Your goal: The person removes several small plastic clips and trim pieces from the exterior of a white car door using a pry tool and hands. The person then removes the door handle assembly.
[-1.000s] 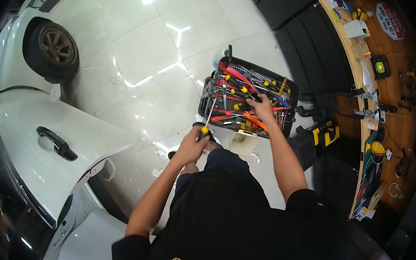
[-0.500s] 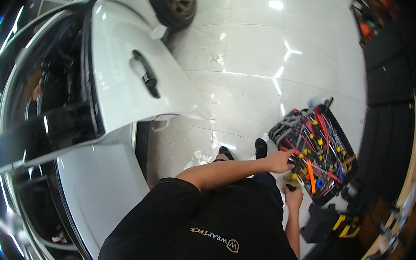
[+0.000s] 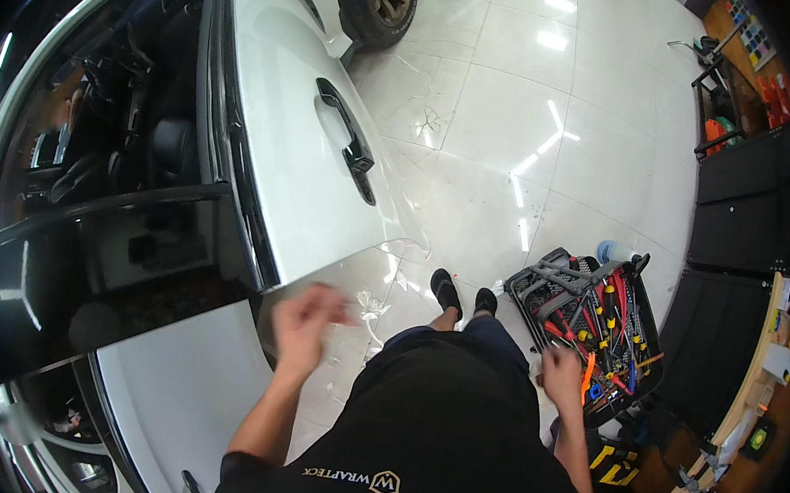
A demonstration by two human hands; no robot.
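Note:
My left hand [image 3: 303, 328] is raised beside the lower corner of the white car door [image 3: 292, 191]. It is smeared by motion, so its fingers and anything in them cannot be made out. My right hand [image 3: 564, 374] is closed, fingers curled, next to the near left edge of an open black tool case [image 3: 657, 349]. A small dark bit shows at its fingers, too small to name. Screwdrivers with red and yellow handles [image 3: 610, 312] fill the case, with an orange strip-shaped tool [image 3: 588, 376] near my right hand.
A black door handle [image 3: 348, 139] juts from the car door, and a wheel [image 3: 379, 1] stands beyond. A clear plastic bottle [image 3: 612, 251] is behind the case. Black cabinets [image 3: 736, 220] and a wooden-edged bench [image 3: 737, 417] line the right. Scraps of film [image 3: 371, 305] lie on the floor.
My left hand has left the tool case and swung left to the car door. My right hand stays near the case. My body has turned toward the car, which fills more of the view.

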